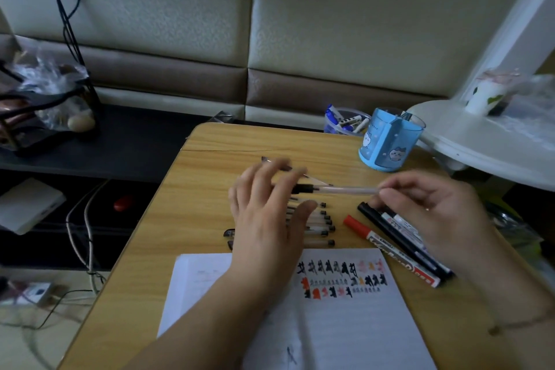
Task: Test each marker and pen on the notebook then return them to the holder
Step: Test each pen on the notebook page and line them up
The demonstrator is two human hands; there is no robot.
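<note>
Currently the right hand (432,213) pinches one end of a clear pen (339,189) between its fingertips. The pen's long axis runs from 3 o'clock to 9 o'clock, with its black end toward the left hand (267,213). That hand is blurred, its fingers spread, over a row of clear pens (318,225); whether it touches the pen's black end cannot be told. The blue holder (390,141) stands at about 1 o'clock from the hands, nearer to the right one. The notebook (339,309) lies at 6 o'clock, just below the hands, already bearing test marks. Two markers (399,246) lie slanted beside it under the right hand.
</note>
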